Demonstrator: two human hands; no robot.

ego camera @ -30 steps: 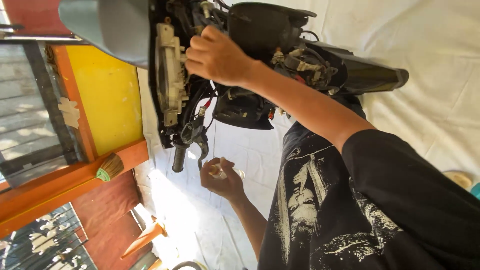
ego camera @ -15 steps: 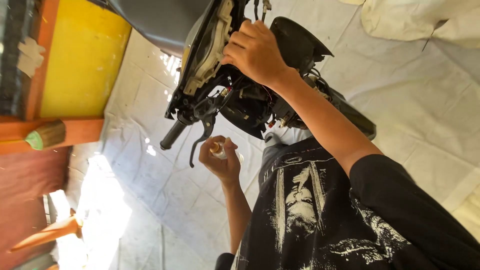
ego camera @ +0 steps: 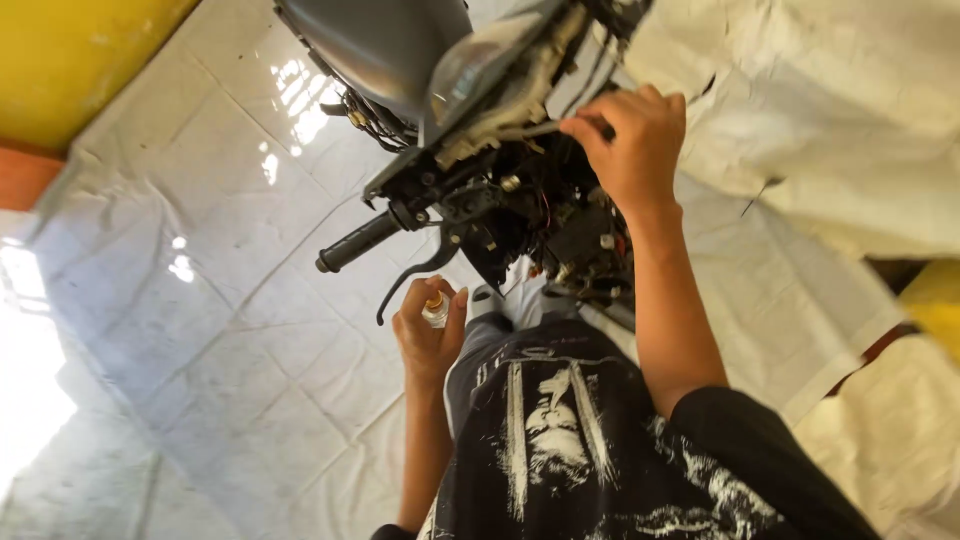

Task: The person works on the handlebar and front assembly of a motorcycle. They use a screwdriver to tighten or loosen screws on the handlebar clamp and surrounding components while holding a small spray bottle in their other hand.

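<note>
A motorcycle's front end fills the top middle, with its grey cowl [ego camera: 385, 45] opened up and black wiring and parts [ego camera: 560, 215] exposed. My right hand [ego camera: 630, 140] reaches into that opened front, its fingers closed on a thin metal tool [ego camera: 535, 129]. My left hand [ego camera: 428, 335] hangs lower, just under the brake lever [ego camera: 420, 273] and the black handlebar grip [ego camera: 360, 242]. It pinches a small glass bulb [ego camera: 435, 310] with an amber tip. My black printed shirt [ego camera: 560, 440] covers the bottom middle.
Glossy white floor tiles [ego camera: 200, 300] spread out to the left, with bright sun glare at the far left edge. A yellow wall [ego camera: 70, 50] stands at the top left. A pale cloth [ego camera: 830, 120] drapes over the right side.
The view has swung, so the motorcycle front now sits more upright and central. My right hand stays at the opened front. My left hand still holds the bulb under the lever.
</note>
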